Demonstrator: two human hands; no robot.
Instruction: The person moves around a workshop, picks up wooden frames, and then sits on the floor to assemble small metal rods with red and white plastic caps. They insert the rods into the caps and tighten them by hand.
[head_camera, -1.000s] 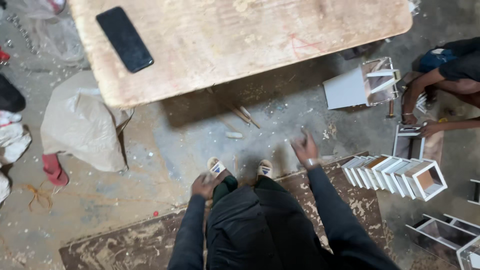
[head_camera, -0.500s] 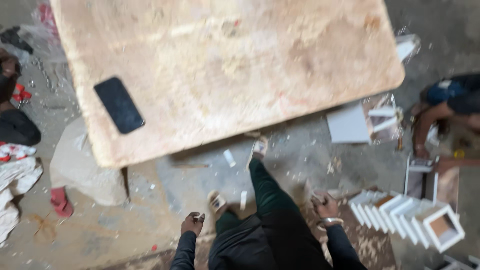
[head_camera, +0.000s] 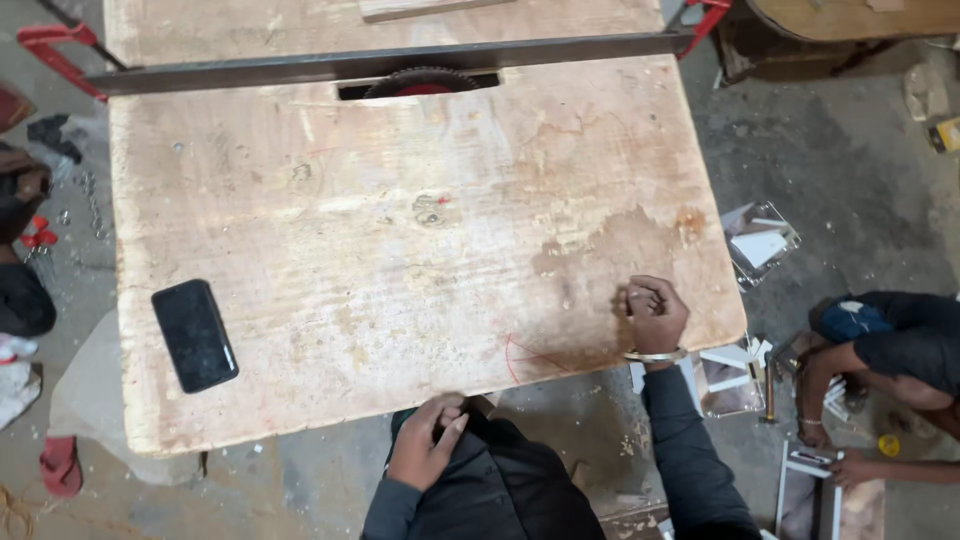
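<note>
Plywood table (head_camera: 400, 230) is filling most of the head view, its worn top lying directly ahead of the person and reaching back to a saw blade (head_camera: 425, 82) that is poking up through a slot beside a long metal fence (head_camera: 380, 62). The right hand (head_camera: 655, 315) is resting on the table near its front right corner, fingers curled into a loose fist with nothing visible inside it, a metal bangle (head_camera: 655, 354) sitting at the wrist. The left hand (head_camera: 428, 448) is hanging just below the table's front edge, against the person's dark jacket, fingers bent narrowly; whether it is gripping anything cannot be told. The two hands are lying well apart, the right one on the board and the left one off it. A black phone (head_camera: 194, 335) is lying flat on the left part of the table, far from both hands. Red clamps (head_camera: 55, 52) are showing at the back left corner. On the dusty floor to the right, another person (head_camera: 890, 350) is crouching, their hands down among white frame pieces (head_camera: 812, 470). A red sandal (head_camera: 60, 465) is lying on the floor at the lower left.
</note>
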